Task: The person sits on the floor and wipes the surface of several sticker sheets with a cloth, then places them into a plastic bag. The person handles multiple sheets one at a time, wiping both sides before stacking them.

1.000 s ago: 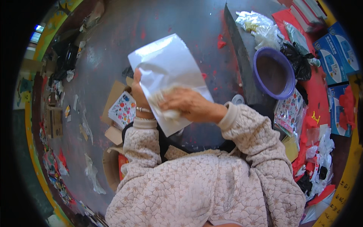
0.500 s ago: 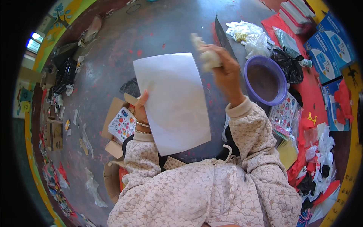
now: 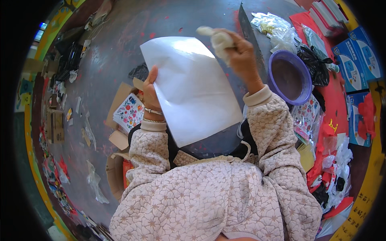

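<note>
A large white glossy sheet is held up in front of me, slightly curved, with light glinting off its top. My left hand grips its left edge, thumb on the face and the other fingers hidden behind. Beyond the sheet's upper right corner is my right hand, closed round a bunched off-white cloth. A loose end of the cloth sticks out to the left, smeared by motion. The cloth looks close to the sheet; I cannot tell whether they touch.
Right of my right hand stands a purple basin with a greyish-brown inside. Plastic bags, a black bag and blue boxes lie beyond it. At left are an open cardboard box with flower-patterned sheets and scattered scraps.
The white sheet has tilted, its lower end swinging right, and sits higher in view. My right hand and the cloth have moved slightly up. The left hand keeps its grip.
</note>
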Action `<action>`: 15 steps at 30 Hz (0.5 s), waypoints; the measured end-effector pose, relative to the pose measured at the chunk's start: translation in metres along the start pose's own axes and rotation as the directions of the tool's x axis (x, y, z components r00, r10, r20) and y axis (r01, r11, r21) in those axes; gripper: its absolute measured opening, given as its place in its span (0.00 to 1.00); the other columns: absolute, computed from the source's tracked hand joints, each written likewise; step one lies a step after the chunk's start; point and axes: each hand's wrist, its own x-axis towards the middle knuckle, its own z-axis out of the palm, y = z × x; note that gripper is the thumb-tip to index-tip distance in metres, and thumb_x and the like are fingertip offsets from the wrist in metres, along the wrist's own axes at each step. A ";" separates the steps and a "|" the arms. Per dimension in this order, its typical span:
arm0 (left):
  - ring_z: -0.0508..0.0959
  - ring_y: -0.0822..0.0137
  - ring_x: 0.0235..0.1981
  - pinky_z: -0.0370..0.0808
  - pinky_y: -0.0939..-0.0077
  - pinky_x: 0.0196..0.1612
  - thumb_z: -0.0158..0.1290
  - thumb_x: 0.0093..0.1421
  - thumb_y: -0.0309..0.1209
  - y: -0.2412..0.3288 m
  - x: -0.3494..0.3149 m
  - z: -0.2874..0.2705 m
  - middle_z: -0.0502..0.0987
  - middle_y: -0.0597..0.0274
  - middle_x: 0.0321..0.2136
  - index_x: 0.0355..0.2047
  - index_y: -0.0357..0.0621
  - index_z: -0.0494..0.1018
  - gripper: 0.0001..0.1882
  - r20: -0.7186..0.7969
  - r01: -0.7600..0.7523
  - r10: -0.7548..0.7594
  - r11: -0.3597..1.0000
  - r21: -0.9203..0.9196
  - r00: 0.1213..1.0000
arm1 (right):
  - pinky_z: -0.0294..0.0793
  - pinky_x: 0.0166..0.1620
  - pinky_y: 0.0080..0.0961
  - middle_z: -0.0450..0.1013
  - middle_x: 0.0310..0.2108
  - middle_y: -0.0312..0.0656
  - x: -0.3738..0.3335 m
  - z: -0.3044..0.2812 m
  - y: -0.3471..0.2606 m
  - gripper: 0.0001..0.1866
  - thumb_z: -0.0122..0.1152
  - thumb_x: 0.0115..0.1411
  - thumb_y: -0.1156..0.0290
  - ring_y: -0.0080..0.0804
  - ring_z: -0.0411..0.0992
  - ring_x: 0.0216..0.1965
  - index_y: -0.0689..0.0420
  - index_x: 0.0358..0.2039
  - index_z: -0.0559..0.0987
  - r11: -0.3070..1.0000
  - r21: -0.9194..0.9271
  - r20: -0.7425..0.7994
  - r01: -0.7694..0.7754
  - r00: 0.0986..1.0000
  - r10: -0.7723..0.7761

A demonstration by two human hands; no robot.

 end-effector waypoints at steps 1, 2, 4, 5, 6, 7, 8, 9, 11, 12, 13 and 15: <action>0.72 0.57 0.45 0.70 0.64 0.47 0.35 0.62 0.44 0.001 -0.001 -0.005 0.69 0.48 0.46 0.51 0.34 0.58 0.26 -0.038 -0.014 0.014 1.000 0.002 0.999 | 0.72 0.36 0.22 0.75 0.30 0.41 -0.001 0.007 -0.001 0.15 0.51 0.49 0.82 0.32 0.73 0.28 0.56 0.38 0.77 0.994 -0.070 0.091 0.088 0.993 -0.081; 0.72 0.57 0.44 0.70 0.64 0.48 0.35 0.61 0.44 0.001 0.002 -0.009 0.69 0.48 0.46 0.51 0.34 0.58 0.26 -0.069 -0.022 0.022 1.000 0.004 0.997 | 0.71 0.37 0.22 0.75 0.32 0.41 -0.005 0.010 0.007 0.16 0.50 0.49 0.83 0.31 0.73 0.30 0.55 0.39 0.76 0.985 -0.106 0.213 0.138 0.971 -0.113; 0.71 0.55 0.45 0.68 0.62 0.49 0.35 0.61 0.45 0.006 0.003 -0.013 0.68 0.47 0.46 0.52 0.34 0.58 0.27 -0.101 -0.020 0.018 1.000 -0.017 0.995 | 0.71 0.38 0.23 0.74 0.36 0.41 -0.018 0.018 0.024 0.18 0.49 0.49 0.83 0.31 0.73 0.32 0.54 0.41 0.75 0.957 -0.158 0.450 0.244 0.880 -0.150; 0.70 0.53 0.46 0.67 0.60 0.50 0.35 0.61 0.46 0.010 0.002 -0.015 0.67 0.47 0.47 0.53 0.34 0.57 0.29 -0.103 -0.011 0.007 0.999 -0.041 0.995 | 0.71 0.39 0.25 0.73 0.37 0.44 -0.019 0.014 0.025 0.19 0.50 0.48 0.82 0.33 0.72 0.34 0.54 0.42 0.75 0.957 -0.273 0.522 0.102 0.851 0.059; 0.69 0.52 0.47 0.66 0.58 0.51 0.35 0.60 0.47 0.014 0.001 -0.016 0.66 0.46 0.48 0.53 0.35 0.56 0.30 -0.104 -0.002 -0.004 0.998 -0.064 0.995 | 0.70 0.40 0.26 0.73 0.38 0.46 -0.019 0.005 0.023 0.20 0.51 0.47 0.81 0.35 0.72 0.35 0.54 0.42 0.74 0.918 -0.397 0.563 -0.028 0.782 0.267; 0.70 0.51 0.47 0.65 0.58 0.51 0.35 0.60 0.47 0.019 -0.004 -0.012 0.67 0.45 0.48 0.53 0.34 0.57 0.29 -0.157 -0.061 0.057 0.998 -0.023 0.986 | 0.70 0.41 0.28 0.72 0.38 0.48 -0.019 -0.002 0.018 0.20 0.52 0.46 0.81 0.37 0.72 0.37 0.54 0.43 0.74 0.845 -0.519 0.579 -0.132 0.673 0.461; 0.70 0.51 0.46 0.65 0.58 0.51 0.35 0.60 0.47 0.023 -0.002 -0.007 0.67 0.45 0.47 0.52 0.33 0.58 0.29 -0.193 -0.114 0.115 0.993 0.014 0.974 | 0.70 0.40 0.30 0.72 0.39 0.48 -0.019 -0.014 0.019 0.22 0.54 0.45 0.78 0.39 0.72 0.37 0.53 0.45 0.73 0.780 -0.619 0.467 -0.097 0.752 0.464; 0.70 0.50 0.46 0.65 0.58 0.51 0.35 0.60 0.47 0.026 -0.002 -0.005 0.68 0.44 0.47 0.51 0.33 0.58 0.29 -0.229 -0.167 0.175 0.985 0.053 0.958 | 0.71 0.40 0.33 0.71 0.40 0.48 -0.020 -0.027 0.022 0.24 0.57 0.45 0.75 0.40 0.72 0.37 0.51 0.46 0.71 0.701 -0.710 0.353 -0.073 0.824 0.444; 0.71 0.50 0.44 0.66 0.58 0.49 0.36 0.60 0.46 0.028 -0.003 -0.007 0.69 0.43 0.44 0.49 0.31 0.60 0.28 -0.204 -0.122 0.099 0.988 -0.100 0.974 | 0.72 0.38 0.36 0.69 0.42 0.49 -0.018 -0.028 0.015 0.29 0.59 0.44 0.72 0.43 0.72 0.37 0.48 0.50 0.68 0.653 -0.757 0.250 -0.005 0.922 0.297; 0.71 0.51 0.43 0.67 0.59 0.48 0.36 0.60 0.45 0.025 -0.002 -0.006 0.69 0.43 0.44 0.49 0.31 0.60 0.28 -0.207 -0.106 0.078 0.986 -0.129 0.975 | 0.72 0.37 0.36 0.68 0.42 0.49 -0.021 -0.023 0.009 0.32 0.60 0.44 0.71 0.44 0.72 0.37 0.46 0.52 0.65 0.691 -0.721 0.256 0.056 0.948 0.191; 0.71 0.52 0.43 0.68 0.59 0.47 0.36 0.60 0.44 0.023 0.000 -0.004 0.69 0.43 0.43 0.48 0.30 0.60 0.27 -0.208 -0.091 0.057 0.984 -0.156 0.976 | 0.73 0.36 0.36 0.67 0.43 0.49 -0.023 -0.017 0.002 0.34 0.61 0.44 0.70 0.45 0.72 0.37 0.45 0.55 0.62 0.722 -0.681 0.256 0.119 0.963 0.083; 0.73 0.49 0.41 0.71 0.57 0.44 0.36 0.60 0.45 0.019 0.002 -0.007 0.69 0.41 0.43 0.48 0.29 0.60 0.28 -0.203 -0.063 0.037 0.990 -0.125 0.978 | 0.75 0.34 0.35 0.63 0.46 0.49 -0.028 -0.002 -0.005 0.39 0.62 0.45 0.68 0.47 0.72 0.36 0.41 0.58 0.56 0.743 -0.619 0.378 0.254 0.926 -0.002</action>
